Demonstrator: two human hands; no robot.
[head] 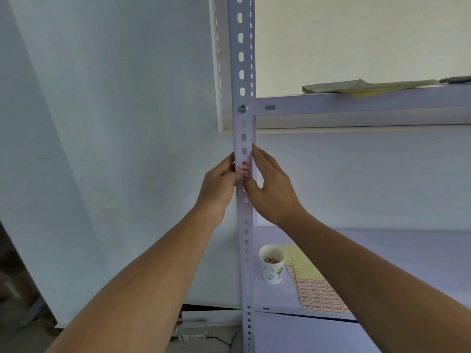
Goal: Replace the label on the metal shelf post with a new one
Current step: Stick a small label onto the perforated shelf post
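A white perforated metal shelf post (242, 72) runs upright through the middle of the view. A small white label with red print (244, 169) is stuck on its front face. My left hand (219, 186) touches the post's left edge beside the label, its fingertips hidden behind the post. My right hand (270, 189) lies against the post's right edge, fingers extended upward and thumb pressed on the post just below the label. A sheet of red-printed labels (318, 295) lies on the lower shelf.
A paper cup (272, 263) with scraps inside stands on the lower shelf (407, 250) next to the post. Yellow backing paper (303, 261) lies beside it. Folded papers (356, 86) rest on the upper shelf (356, 103). A white wall (114, 123) lies left.
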